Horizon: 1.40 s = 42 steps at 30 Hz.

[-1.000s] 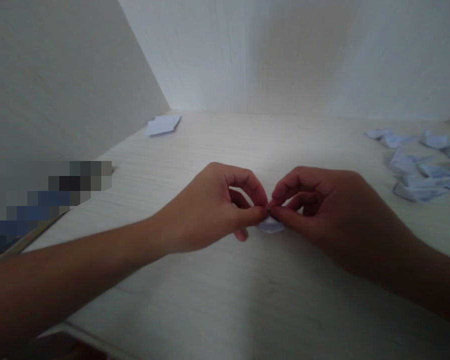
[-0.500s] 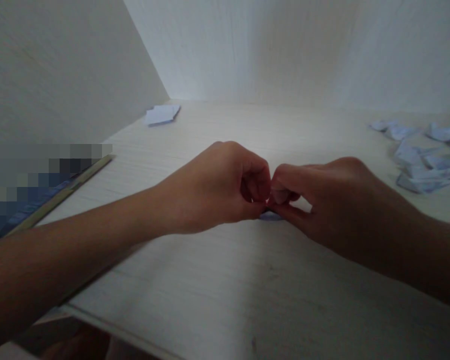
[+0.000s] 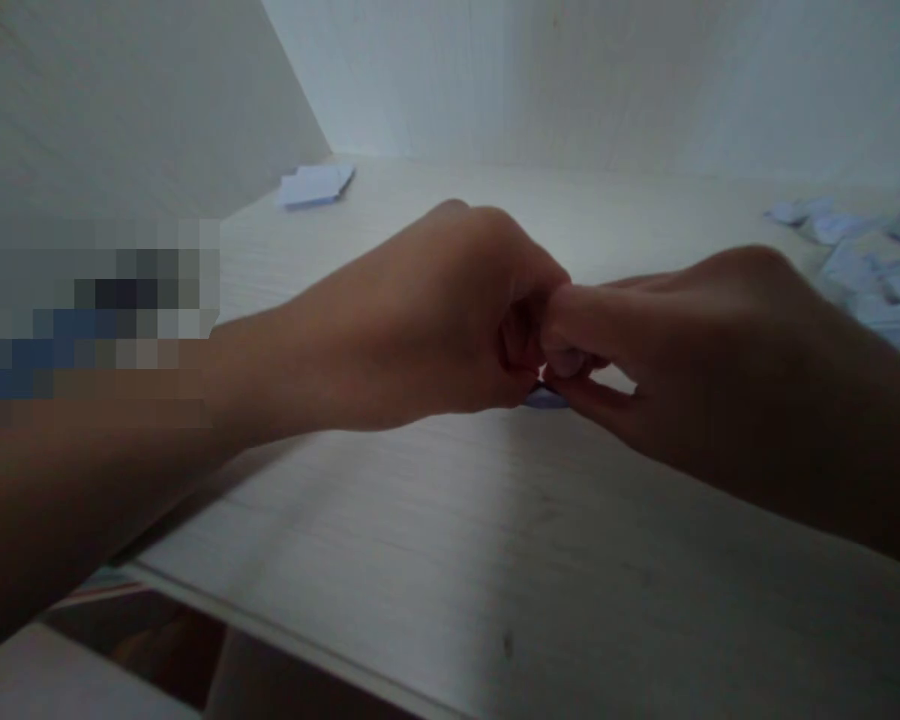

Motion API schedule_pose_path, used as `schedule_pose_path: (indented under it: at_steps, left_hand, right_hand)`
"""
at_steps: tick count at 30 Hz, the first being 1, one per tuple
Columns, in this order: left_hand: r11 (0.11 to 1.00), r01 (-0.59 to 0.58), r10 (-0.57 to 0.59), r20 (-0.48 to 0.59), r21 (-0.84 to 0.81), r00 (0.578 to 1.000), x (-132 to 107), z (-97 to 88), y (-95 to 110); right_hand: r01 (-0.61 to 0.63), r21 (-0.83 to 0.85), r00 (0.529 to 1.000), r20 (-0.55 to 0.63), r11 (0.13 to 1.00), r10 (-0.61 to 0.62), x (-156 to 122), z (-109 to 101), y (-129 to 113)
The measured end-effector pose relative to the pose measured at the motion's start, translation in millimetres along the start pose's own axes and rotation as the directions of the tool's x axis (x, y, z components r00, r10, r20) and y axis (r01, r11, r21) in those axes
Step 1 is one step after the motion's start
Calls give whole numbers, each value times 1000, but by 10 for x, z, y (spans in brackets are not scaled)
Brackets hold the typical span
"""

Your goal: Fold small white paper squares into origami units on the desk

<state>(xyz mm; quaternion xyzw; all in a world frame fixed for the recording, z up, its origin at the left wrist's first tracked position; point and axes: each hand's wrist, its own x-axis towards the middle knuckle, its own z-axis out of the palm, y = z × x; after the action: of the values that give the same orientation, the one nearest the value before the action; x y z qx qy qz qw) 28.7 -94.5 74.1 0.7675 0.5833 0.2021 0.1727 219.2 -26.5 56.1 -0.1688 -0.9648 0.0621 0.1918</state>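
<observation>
A small piece of paper (image 3: 546,398), bluish-white, shows as a narrow edge just below my fingertips; most of it is hidden by the hands. My left hand (image 3: 457,310) is closed in a pinch, its curled fingers pressed at the paper's left side. From the right, my right hand (image 3: 667,340) pinches the same paper between thumb and bent fingers. The fingertips of both hands meet over the tabletop.
A small stack of white paper (image 3: 315,187) lies at the back left. Several folded white paper pieces (image 3: 870,265) are heaped at the right. Panels enclose the pale wooden table (image 3: 390,520) at the back and left. Its front edge runs along the lower left.
My left hand has shifted slightly right and rolled over, with its fingers now partly behind the right hand's. The whole view has tilted, so things sit higher in the picture.
</observation>
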Motion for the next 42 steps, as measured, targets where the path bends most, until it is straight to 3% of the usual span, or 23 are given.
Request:
schedule_pose_path:
  at_steps: [3, 5, 8, 10, 15, 20, 30, 37, 42]
  left_hand:
    - [999, 34, -33, 24, -27, 999, 8, -7, -18]
    - [995, 69, -64, 74, -70, 995, 31, -12, -80]
    - [974, 145, -120, 147, -171, 982, 79, -14, -193]
    - [948, 190, -146, 182, -257, 973, 105, -10, -246]
    - [927, 217, -161, 199, -305, 967, 120, 1, -282]
    - [925, 207, -155, 181, -318, 971, 115, -2, -278]
    - [975, 167, -138, 193, -146, 971, 108, -15, -284]
    - [994, 88, -75, 177, -70, 981, 108, -14, -282]
    - [999, 51, -51, 164, 2, 985, 98, -45, -171]
  right_hand:
    - [-26, 34, 1000, 8, 999, 26, 17, 5, 24]
    - [-93, 160, 996, 24, 983, 90, 34, 9, 71]
    - [-213, 426, 974, 165, 880, 155, 32, 6, 148]
    - [-215, 509, 971, 204, 834, 126, 8, 7, 179]
    - [50, 363, 994, 76, 930, -83, -66, 76, 178]
    - [121, 313, 991, 18, 942, -133, -100, 180, 152]
    - [80, 150, 996, -49, 985, -74, -80, 240, 16]
    - [-112, 230, 993, -4, 967, 116, -41, 244, -24]
    - [-155, 220, 982, -70, 963, 174, -62, 246, -54]
